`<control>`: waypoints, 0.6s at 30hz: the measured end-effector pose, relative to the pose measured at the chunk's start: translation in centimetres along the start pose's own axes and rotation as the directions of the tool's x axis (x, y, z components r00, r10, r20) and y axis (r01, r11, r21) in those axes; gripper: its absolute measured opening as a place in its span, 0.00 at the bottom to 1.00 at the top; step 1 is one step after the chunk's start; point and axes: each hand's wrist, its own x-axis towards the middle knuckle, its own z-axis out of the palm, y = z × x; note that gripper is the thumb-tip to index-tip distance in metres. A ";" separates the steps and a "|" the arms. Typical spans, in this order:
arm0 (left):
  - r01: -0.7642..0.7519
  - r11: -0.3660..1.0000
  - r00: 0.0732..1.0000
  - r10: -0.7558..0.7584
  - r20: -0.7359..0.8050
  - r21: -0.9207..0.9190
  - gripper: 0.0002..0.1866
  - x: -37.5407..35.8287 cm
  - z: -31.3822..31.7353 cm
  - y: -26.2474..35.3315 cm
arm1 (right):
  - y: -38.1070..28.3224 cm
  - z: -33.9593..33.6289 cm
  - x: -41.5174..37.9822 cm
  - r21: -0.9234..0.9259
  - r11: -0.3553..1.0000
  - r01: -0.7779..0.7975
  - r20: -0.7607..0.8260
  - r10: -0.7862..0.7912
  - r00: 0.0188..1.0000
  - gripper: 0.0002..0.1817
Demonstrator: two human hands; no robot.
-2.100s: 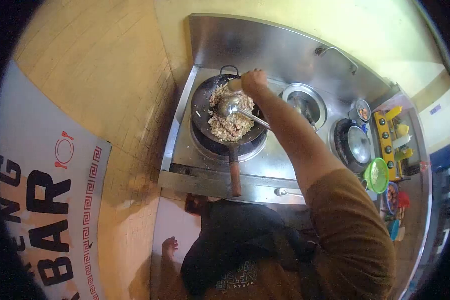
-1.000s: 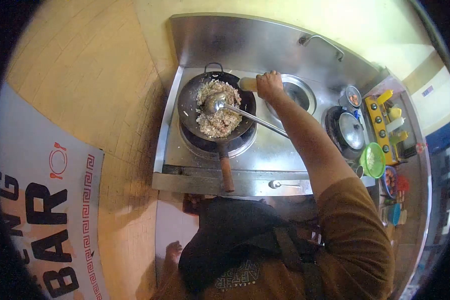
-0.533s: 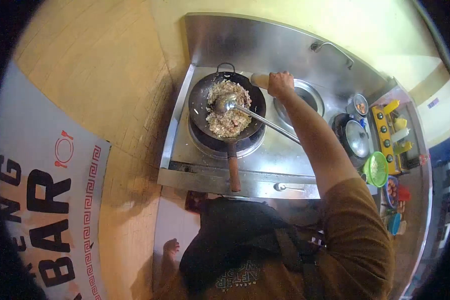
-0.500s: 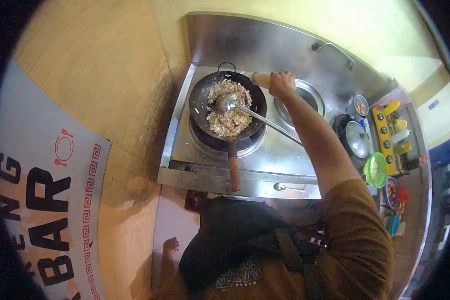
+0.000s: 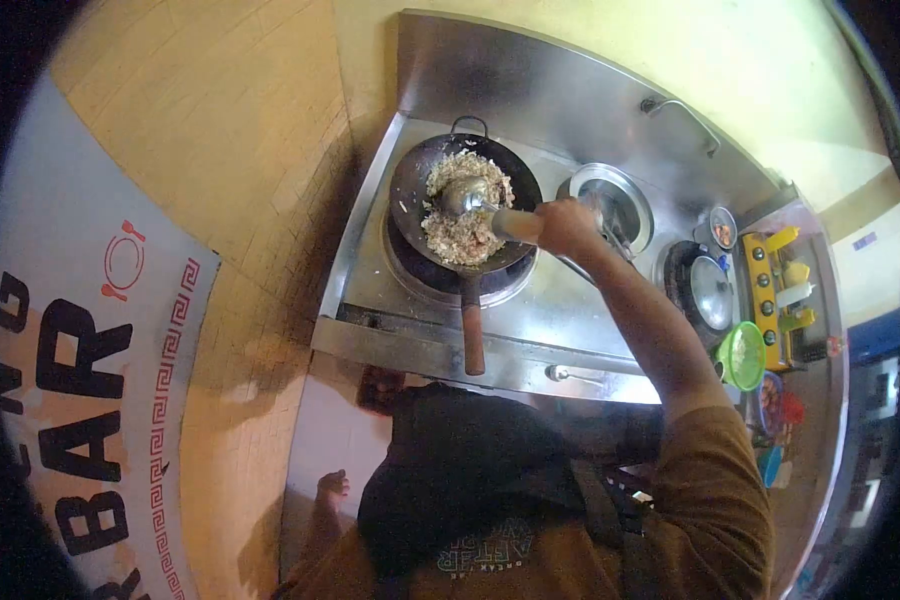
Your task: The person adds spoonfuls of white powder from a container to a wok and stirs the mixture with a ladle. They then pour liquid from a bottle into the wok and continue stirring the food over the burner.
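My right hand (image 5: 568, 228) is closed round a pale bottle (image 5: 517, 226), tipped sideways with its end over the right side of a dark wok (image 5: 410, 190). In the wok lies fried rice (image 5: 460, 240) with brown bits. A metal ladle (image 5: 464, 196) rests bowl-down on the rice; the bottle and my hand cover part of its handle. The wok's wooden handle (image 5: 473, 340) points toward me. My left hand (image 5: 334, 485) hangs low at my left side, beside the apron, fingers loosely bent with nothing seen in them.
Behind the bottle stands a round metal pot (image 5: 645, 205) on the steel stove (image 5: 560, 325). To the right are a lidded pan (image 5: 711, 292), a green basket (image 5: 745, 356), a small bowl (image 5: 721, 228) and a yellow rack (image 5: 762, 285) with squeeze bottles. A wall (image 5: 280, 200) borders the left.
My right hand has brought the bottle left and down, from the wok's upper right edge to over the rice near the ladle. The view has shifted slightly.
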 end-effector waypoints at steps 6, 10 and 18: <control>0.094 0.976 0.992 -0.108 -0.058 -0.198 0.07 4.1 -0.8 -1.6 | 0.0 1.4 -0.3 -0.090 0.995 0.050 -0.063 -0.056 0.996 0.14; -0.010 0.993 0.999 0.006 -0.033 -0.119 0.08 1.4 0.6 1.5 | -0.6 3.4 0.7 -0.050 0.998 0.036 0.008 -0.036 0.999 0.14; -0.093 0.989 0.989 0.105 0.105 -0.113 0.10 4.8 -1.1 -4.6 | -1.5 2.6 0.5 0.074 0.997 0.025 0.028 -0.028 0.999 0.16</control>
